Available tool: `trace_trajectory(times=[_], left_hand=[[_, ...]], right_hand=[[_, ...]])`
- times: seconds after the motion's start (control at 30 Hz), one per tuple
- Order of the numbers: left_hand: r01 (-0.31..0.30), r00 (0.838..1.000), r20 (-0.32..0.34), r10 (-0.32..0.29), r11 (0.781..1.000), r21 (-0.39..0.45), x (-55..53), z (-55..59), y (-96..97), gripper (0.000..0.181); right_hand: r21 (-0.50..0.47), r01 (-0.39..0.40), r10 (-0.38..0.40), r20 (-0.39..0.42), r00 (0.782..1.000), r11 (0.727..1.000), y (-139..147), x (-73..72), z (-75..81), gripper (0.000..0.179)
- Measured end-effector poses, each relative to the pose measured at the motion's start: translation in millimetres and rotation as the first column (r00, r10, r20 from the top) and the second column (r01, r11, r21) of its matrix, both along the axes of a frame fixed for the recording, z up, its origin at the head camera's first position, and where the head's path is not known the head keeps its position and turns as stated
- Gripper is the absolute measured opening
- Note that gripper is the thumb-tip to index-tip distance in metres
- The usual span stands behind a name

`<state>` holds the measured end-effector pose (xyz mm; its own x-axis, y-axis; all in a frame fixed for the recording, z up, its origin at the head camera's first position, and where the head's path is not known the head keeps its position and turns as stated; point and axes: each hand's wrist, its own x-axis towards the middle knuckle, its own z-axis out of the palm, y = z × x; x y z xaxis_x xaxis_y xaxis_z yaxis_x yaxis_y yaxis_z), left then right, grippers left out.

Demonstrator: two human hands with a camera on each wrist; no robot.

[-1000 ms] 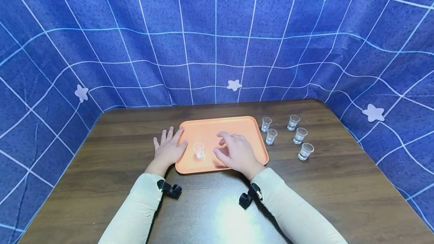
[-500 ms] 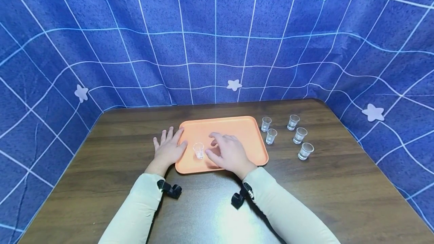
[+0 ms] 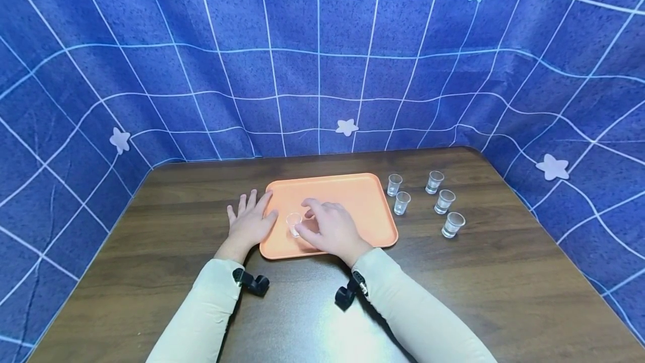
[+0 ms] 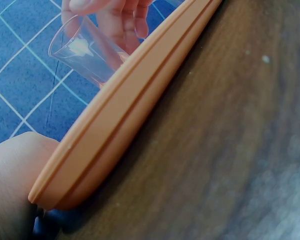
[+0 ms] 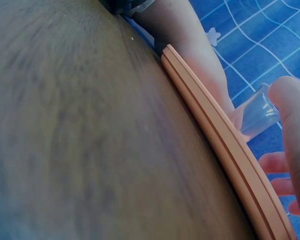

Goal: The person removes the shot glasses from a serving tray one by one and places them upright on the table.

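Note:
A small clear shot glass (image 3: 292, 222) stands upright on the orange tray (image 3: 353, 192), toward its left side. My right hand (image 3: 332, 229) is over the tray just right of that glass, thumb and forefinger parted. In the right wrist view the thumb overlaps the rim of the glass (image 5: 255, 116); whether they touch I cannot tell. My left hand (image 3: 249, 224) lies with fingers spread at the tray's left edge, its thumb and forefinger over the rim. The tray wall (image 4: 125, 110) hides the glass's base in the left wrist view.
Several similar shot glasses stand on the wooden table (image 3: 499, 273) right of the tray, among them a near one (image 3: 453, 225) and a back one (image 3: 434, 182). A blue curtain (image 3: 302, 71) with white grid lines hangs behind the table and along its sides.
My right hand has moved left across the tray, up to the shot glass. The left hand, the tray and the glasses have stayed in place.

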<state>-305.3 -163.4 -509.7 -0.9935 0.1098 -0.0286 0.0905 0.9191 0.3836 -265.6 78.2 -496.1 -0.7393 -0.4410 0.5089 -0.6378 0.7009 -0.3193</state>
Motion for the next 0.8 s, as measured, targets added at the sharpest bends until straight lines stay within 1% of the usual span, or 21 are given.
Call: trace_trajectory(times=[0.17,0.33,0.5,0.63,0.8], left_hand=[[0.002,1.000,-0.005,-0.002,1.000,0.001,0.2,-0.6,-0.5,0.066],[0.004,1.000,-0.005,-0.004,1.000,0.003,-0.1,-0.3,-0.4,0.065],[0.005,1.000,-0.005,-0.005,1.000,0.003,-1.1,-0.9,-0.5,0.065],[0.007,1.000,-0.009,-0.007,1.000,-0.003,-2.3,-2.6,-1.0,0.065],[0.007,1.000,-0.009,-0.007,1.000,-0.004,-1.8,-3.4,-2.3,0.065]], right_hand=[[0.026,-0.009,0.009,0.012,1.000,1.000,-4.8,-0.1,1.7,0.052],[0.030,-0.030,0.031,-0.039,0.999,0.999,-9.2,-1.0,0.7,0.050],[0.037,-0.039,0.041,-0.070,0.997,0.999,-15.3,-1.1,0.4,0.043],[0.053,-0.034,0.038,-0.062,0.997,0.998,-18.7,-1.0,0.2,0.038],[0.072,-0.024,0.027,-0.041,0.999,0.997,-21.0,-0.3,-0.7,0.036]])
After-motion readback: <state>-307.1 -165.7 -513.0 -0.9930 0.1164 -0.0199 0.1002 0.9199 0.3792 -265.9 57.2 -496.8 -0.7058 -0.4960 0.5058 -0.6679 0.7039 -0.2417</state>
